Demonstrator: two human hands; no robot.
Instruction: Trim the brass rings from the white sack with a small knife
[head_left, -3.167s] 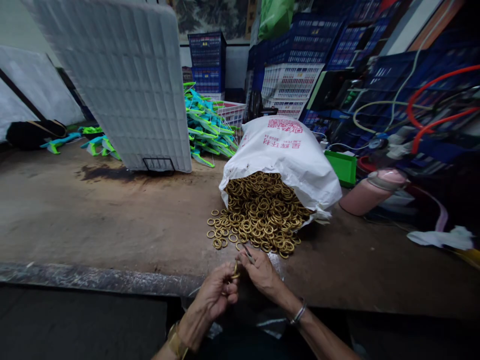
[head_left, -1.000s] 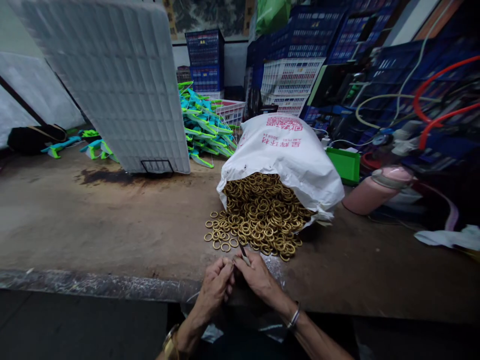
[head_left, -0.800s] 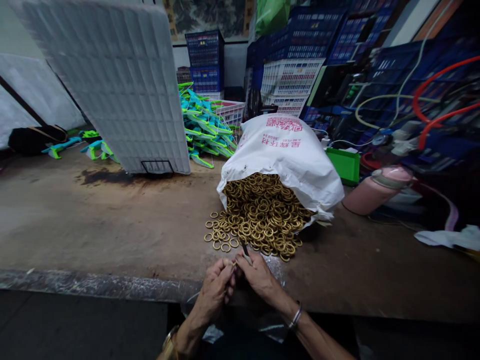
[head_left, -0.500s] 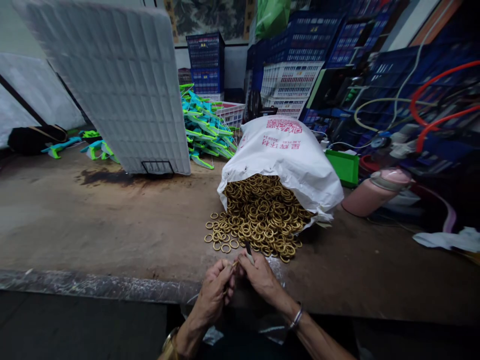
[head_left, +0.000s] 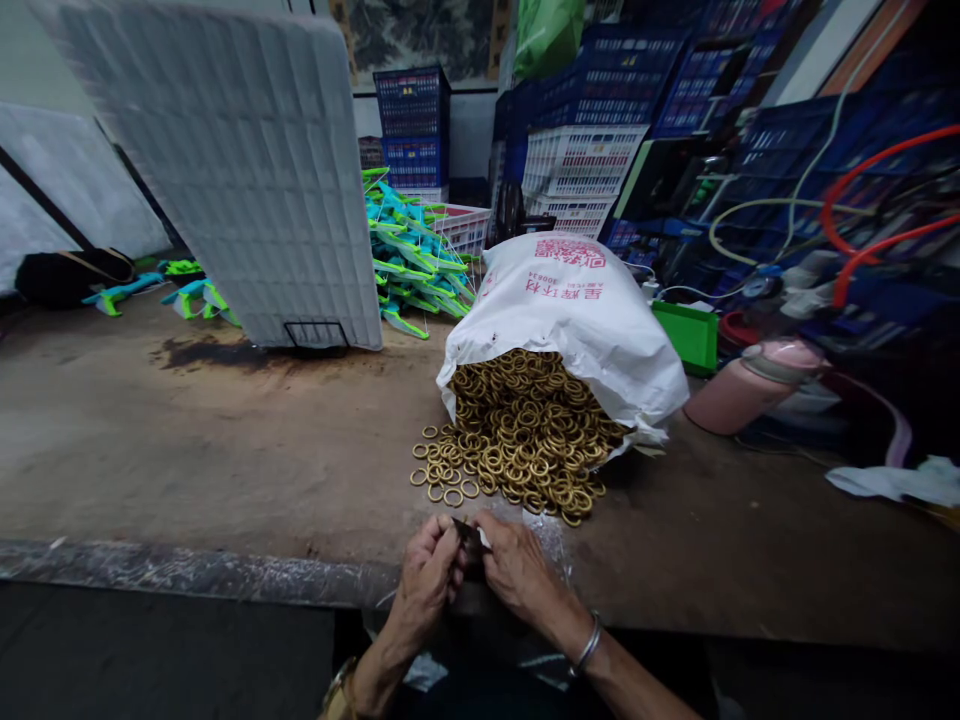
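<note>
My left hand (head_left: 429, 568) is closed in a pinch at the table's front edge. The ring between its fingertips is mostly hidden. Opposite it, my right hand (head_left: 519, 568) grips a small knife (head_left: 466, 534) with a dark blade and a whitish handle. The blade points left and reaches my left fingertips; whether it touches the ring I cannot tell. Just beyond both hands lies a heap of gold-coloured rings (head_left: 517, 455), spilling from the mouth of a white woven sack (head_left: 570, 310) lying on its side.
On the brown table (head_left: 225, 450) a tall white ribbed panel (head_left: 247, 180) stands at left. Behind it are piled green and blue plastic pieces (head_left: 420, 255). To the right are a green tray (head_left: 686, 335), a pink bottle (head_left: 754, 385) and orange hoses (head_left: 862, 250). Stacked crates (head_left: 585, 160) stand behind.
My right hand has turned the knife from pointing up and away to pointing left at my left fingertips. The gold ring showing between the hands is now mostly covered. My left hand has barely moved.
</note>
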